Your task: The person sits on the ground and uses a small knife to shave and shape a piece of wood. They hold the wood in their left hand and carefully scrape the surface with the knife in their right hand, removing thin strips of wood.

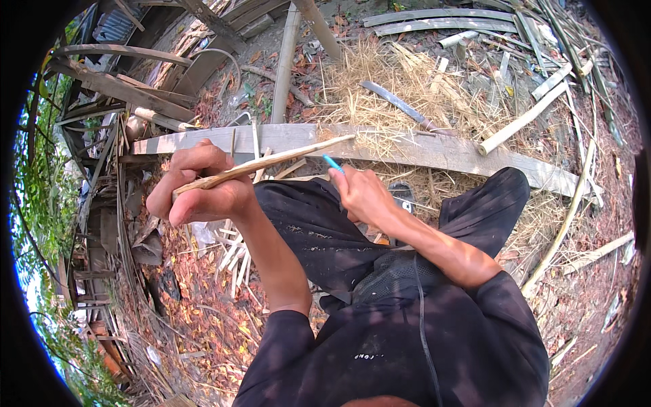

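We are holding a long, thin, pale split-bamboo strip [261,163] in our left hand [196,190], whose fingers are curling tightly round the strip's near end. The strip's long axis is running from that fist up and to the right, its free tip ending just over the long grey weathered plank [434,149] lying across the ground ahead of us. Our right hand [363,193] is sitting just below the strip's far half, closed round a small tool with a bright blue tip [333,163], and that tip is pointing up toward the strip, very near it; we cannot tell whether it is touching. So the left hand is gripping, and the right is the one nearer the free end. Most of the blue-tipped tool is hidden inside the right fist, so its kind is unclear. Beyond the plank, a dark curved blade [400,105] is lying on dry straw.
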Action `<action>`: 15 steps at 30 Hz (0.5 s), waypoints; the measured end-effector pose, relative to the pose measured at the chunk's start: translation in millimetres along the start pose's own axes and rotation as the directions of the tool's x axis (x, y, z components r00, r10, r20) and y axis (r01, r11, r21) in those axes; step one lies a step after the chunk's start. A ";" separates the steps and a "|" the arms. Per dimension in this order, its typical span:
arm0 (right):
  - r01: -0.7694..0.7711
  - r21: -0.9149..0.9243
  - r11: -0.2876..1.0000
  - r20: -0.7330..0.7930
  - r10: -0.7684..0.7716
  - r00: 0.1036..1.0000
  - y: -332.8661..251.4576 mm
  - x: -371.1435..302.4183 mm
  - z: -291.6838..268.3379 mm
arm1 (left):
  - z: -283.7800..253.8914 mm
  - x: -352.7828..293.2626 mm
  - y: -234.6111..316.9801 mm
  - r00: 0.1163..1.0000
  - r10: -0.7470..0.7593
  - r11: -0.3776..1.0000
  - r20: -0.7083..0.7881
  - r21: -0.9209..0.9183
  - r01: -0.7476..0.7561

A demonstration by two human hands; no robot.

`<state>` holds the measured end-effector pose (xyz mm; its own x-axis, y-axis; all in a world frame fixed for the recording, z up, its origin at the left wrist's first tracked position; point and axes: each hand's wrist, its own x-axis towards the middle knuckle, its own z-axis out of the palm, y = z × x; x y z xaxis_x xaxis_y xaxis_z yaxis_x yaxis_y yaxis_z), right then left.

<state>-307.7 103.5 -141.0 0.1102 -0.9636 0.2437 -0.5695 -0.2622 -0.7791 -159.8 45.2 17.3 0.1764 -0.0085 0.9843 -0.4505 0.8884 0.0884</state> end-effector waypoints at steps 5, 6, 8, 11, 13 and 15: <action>-0.476 -0.213 0.853 0.158 0.511 0.845 124.4 -33.4 -4.9 | 5.6 -0.6 -0.9 0.997 -0.043 0.990 0.062 -0.134 0.051; -0.402 -0.131 0.906 0.140 0.419 0.897 113.2 -36.0 -10.9 | 1.4 -2.0 -0.8 0.997 -0.068 0.986 0.041 -0.150 0.073; -0.444 0.064 0.894 0.147 0.431 0.890 52.5 -28.2 -36.6 | 4.5 -0.2 2.4 0.997 -0.030 0.988 0.067 -0.146 0.040; -0.218 0.240 0.946 0.087 0.203 0.975 -13.6 -22.1 -46.8 | 4.9 -3.1 8.4 0.996 0.014 0.988 0.093 -0.153 0.000; -0.112 0.323 0.940 0.086 0.089 0.992 -40.8 -16.2 -55.5 | 9.4 -2.1 9.0 0.996 0.021 0.995 0.084 -0.098 -0.013; -0.011 0.400 0.917 0.023 0.002 1.000 -59.0 -14.0 -58.5 | 15.3 -0.3 12.2 0.998 0.038 0.999 0.053 -0.036 -0.036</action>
<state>-323.3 135.5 -64.7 0.1279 -0.9651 0.2284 -0.1976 -0.2505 -0.9477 -178.7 49.0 20.5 0.1125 0.0006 0.9937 -0.4248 0.9041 0.0475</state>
